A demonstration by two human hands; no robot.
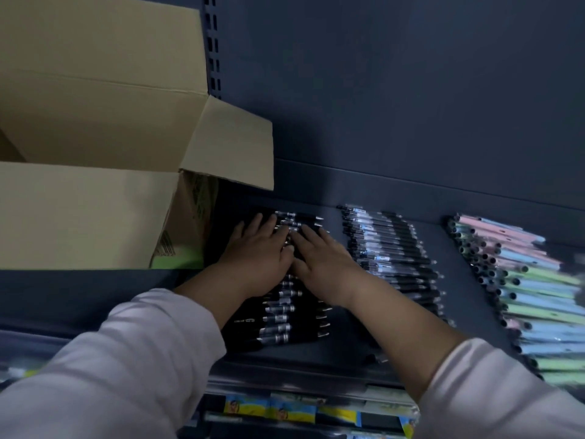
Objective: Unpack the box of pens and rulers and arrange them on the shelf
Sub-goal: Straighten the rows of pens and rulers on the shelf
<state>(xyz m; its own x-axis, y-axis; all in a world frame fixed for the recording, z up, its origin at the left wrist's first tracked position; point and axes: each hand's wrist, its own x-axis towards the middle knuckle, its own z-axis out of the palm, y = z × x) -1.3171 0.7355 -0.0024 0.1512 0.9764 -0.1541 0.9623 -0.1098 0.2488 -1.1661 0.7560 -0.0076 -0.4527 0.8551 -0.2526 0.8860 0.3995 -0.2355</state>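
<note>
Pressing black pens (282,326) | left hand (257,258) flat-fingered | right hand (323,265) flat-fingered | long axes left-right, tips right

**Dim, Bluish, Soft at the Edges**

The cardboard box (95,99) is the brightest surface; its flap throws a soft shadow onto the dark back panel (411,90) to its right. Motion blur smears the pastel pens (538,296) at the right edge and the pale sleeves (142,359) below. Wide-angle bending curves the corners.
</note>
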